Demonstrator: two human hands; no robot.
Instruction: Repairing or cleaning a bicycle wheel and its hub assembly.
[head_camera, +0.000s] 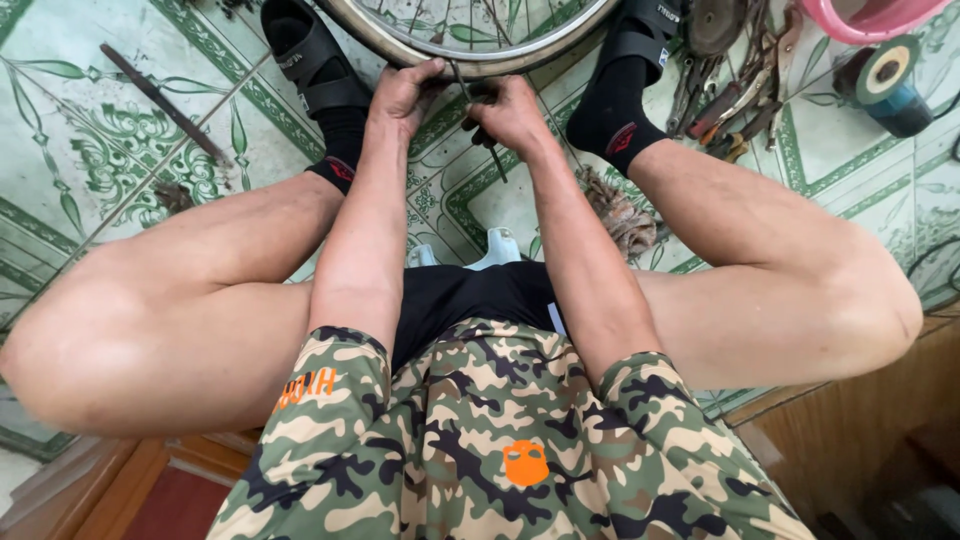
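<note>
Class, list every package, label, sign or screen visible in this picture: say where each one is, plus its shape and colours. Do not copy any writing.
Tape roll: top right on the tiled floor, round, its face yellow-green around a dark core, body blue-black.
Sandal strap labels: small pale lettering on black straps, one on each foot.
Sock logos: small red marks on black socks.
No packages, signs or screens.

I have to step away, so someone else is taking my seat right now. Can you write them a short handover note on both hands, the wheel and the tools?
Left hand: gripping the tyre at the near rim of the bicycle wheel.
Right hand: on the same spot, closed on a thin dark tool whose tip meets the rim.
Wheel lies on the tiled floor between both feet.
Pliers and other hand tools lie on the right; a metal bar on the left.
Done: cannot tell how much of the tyre is worked.
Left: the rest of the rim is out of view.
</note>
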